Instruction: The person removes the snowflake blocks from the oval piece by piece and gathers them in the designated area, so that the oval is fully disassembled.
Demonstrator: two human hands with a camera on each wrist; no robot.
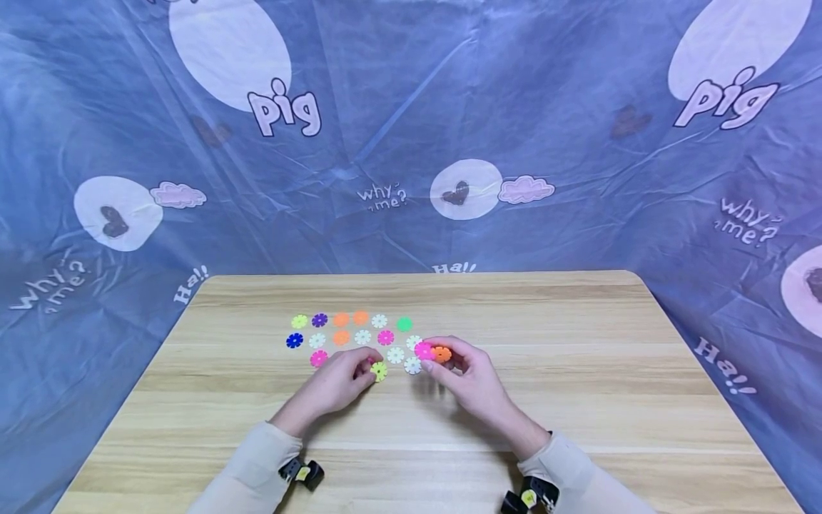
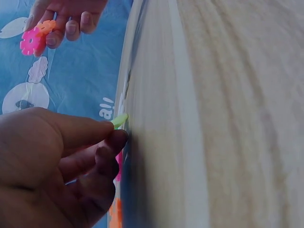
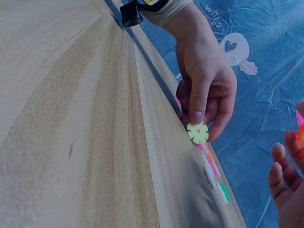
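My left hand [image 1: 335, 382] pinches a yellow-green notched plastic disc [image 1: 379, 371] between thumb and forefinger, just over the table. In the right wrist view that disc [image 3: 197, 133] faces the camera, its slots and centre hole showing. My right hand [image 1: 474, 373] holds a pink notched disc [image 1: 424, 350] joined to an orange notched disc [image 1: 441, 354]. In the left wrist view the pink disc [image 2: 30, 42] and orange disc [image 2: 46, 27] overlap at their edges, raised off the table. White discs [image 1: 395, 355] lie between the hands.
Loose notched discs lie in rough rows beyond the hands, among them a green disc [image 1: 404, 324], a dark blue disc [image 1: 295, 340] and a purple disc [image 1: 320, 320]. They rest on a wood-grain table [image 1: 552, 314]. A blue printed cloth [image 1: 398, 107] hangs behind.
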